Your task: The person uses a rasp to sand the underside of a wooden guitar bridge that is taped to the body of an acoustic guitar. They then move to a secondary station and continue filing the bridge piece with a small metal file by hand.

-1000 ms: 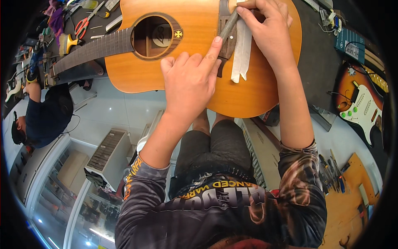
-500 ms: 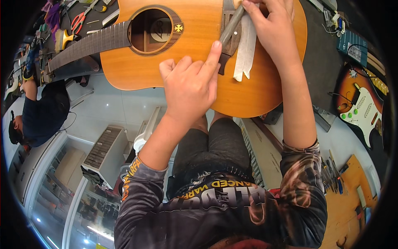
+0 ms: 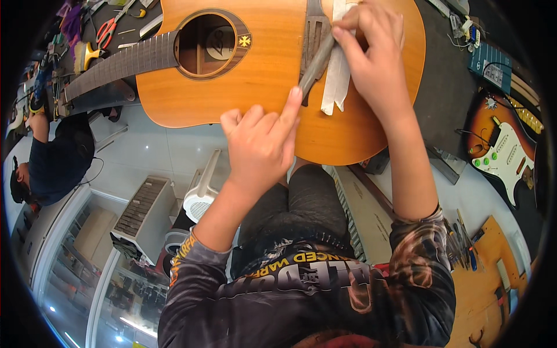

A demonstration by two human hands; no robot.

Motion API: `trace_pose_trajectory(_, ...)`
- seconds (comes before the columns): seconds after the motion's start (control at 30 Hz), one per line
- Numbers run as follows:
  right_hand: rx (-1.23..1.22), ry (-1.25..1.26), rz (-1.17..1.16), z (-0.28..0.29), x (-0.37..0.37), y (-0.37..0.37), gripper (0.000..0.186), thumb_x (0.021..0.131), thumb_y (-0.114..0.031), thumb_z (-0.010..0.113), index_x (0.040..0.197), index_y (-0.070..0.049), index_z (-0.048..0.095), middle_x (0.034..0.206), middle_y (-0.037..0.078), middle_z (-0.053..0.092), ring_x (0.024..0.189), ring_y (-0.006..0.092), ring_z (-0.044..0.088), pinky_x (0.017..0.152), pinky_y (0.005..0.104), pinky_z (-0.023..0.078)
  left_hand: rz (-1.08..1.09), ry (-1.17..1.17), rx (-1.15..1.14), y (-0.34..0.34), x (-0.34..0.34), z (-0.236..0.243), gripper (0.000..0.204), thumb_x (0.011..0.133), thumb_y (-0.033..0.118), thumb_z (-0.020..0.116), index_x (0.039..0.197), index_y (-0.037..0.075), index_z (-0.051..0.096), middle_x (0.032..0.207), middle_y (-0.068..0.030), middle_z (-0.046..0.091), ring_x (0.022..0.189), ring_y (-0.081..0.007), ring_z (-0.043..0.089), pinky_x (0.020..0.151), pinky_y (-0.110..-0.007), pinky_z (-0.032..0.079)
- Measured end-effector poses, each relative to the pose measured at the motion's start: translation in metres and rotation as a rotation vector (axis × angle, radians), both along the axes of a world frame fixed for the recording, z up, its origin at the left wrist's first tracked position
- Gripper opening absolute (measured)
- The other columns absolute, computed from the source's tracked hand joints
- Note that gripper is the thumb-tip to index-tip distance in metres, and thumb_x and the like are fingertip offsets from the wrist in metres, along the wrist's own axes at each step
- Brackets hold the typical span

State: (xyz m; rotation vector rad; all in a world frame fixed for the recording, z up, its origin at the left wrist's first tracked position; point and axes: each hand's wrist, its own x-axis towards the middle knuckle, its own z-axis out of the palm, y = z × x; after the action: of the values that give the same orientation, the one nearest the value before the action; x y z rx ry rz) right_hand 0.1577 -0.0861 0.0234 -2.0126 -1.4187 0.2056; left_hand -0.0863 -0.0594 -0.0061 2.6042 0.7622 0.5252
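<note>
A guitar (image 3: pixel 191 104) with a honey-coloured top lies before me, its dark bridge (image 3: pixel 313 42) bearing no strings. Slanting over the bridge is a grey metal file (image 3: pixel 320 60). My right hand (image 3: pixel 371 43) grips its far end, with thumb and fingers closed round it. At the near end, the index fingertip of my left hand (image 3: pixel 261 136) presses on the file's tip while the other fingers curl in; the thumb is partly hidden. Strips of pale masking tape (image 3: pixel 335 81) run along the top beside the bridge, under my right hand.
A sunburst electric guitar body (image 3: pixel 499 145) lies at the right near a teal box (image 3: pixel 490 65). Red-handled pliers (image 3: pixel 106 32), a yellow-handled brush (image 3: pixel 90 53) and other tools crowd the far left. A person (image 3: pixel 61 148) works at the left. A white stool (image 3: pixel 200 203) stands below.
Both hands and the file have slid nearer to me along the bridge. More of the bridge's far part now shows. The view has shifted slightly.
</note>
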Motion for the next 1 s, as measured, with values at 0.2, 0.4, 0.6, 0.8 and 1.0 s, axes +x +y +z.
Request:
trace_pose_trajectory(0.2,0.077,0.074,-0.045,-0.002,0.020,0.028,0.013,0.094,-0.007,0.070,0.092,-0.004,0.058,0.103,0.013,0.057,0.113,0.0351,0.051,0.107,0.0505,0.035,0.000,-0.054,0.027,0.021,0.027,-0.004,0.058,0.090,0.016,0.080,0.147,0.013,0.069,0.066,0.0033,0.051,0.069,-0.0177,0.049,0.077,-0.041,0.029)
trace_pose_trajectory(0.4,0.000,0.004,-0.029,-0.011,-0.001,-0.010,0.013,0.094,-0.007,0.070,0.094,-0.004,0.057,0.102,0.014,0.056,0.110,0.0362,0.050,0.104,0.0518,0.035,-0.027,0.029,-0.023,0.000,-0.003,0.002,0.057,0.090,0.016,0.080,0.146,0.012,0.070,0.068,0.0034,0.054,0.069,-0.0181,0.051,0.078,-0.042,0.030)
trace_pose_trajectory(0.6,0.107,-0.012,0.004,-0.001,0.021,0.025,0.012,0.094,-0.006,0.069,0.092,-0.002,0.058,0.104,0.015,0.058,0.110,0.0375,0.049,0.102,0.0464,0.037,0.011,-0.060,0.012,0.023,0.031,-0.001,0.057,0.090,0.016,0.079,0.147,0.012,0.069,0.068,0.0028,0.053,0.070,-0.0184,0.051,0.079,-0.043,0.030)
trace_pose_trajectory(0.8,0.001,0.015,0.000,0.000,-0.006,-0.005,0.014,0.095,-0.008,0.070,0.094,-0.004,0.057,0.108,0.016,0.057,0.114,0.0384,0.050,0.115,0.0587,0.028,-0.024,0.086,-0.072,-0.001,-0.005,0.003,0.056,0.092,0.017,0.078,0.147,0.012,0.069,0.067,0.0025,0.055,0.071,-0.0182,0.051,0.079,-0.042,0.030)
trace_pose_trajectory(1.0,0.019,0.044,-0.026,0.001,0.016,0.016,0.013,0.096,-0.008,0.069,0.094,-0.003,0.057,0.108,0.017,0.057,0.115,0.0393,0.050,0.116,0.0533,0.028,-0.011,-0.051,0.001,0.018,0.024,0.000,0.058,0.093,0.013,0.078,0.150,0.014,0.067,0.068,0.0033,0.056,0.069,-0.0175,0.050,0.080,-0.039,0.028)
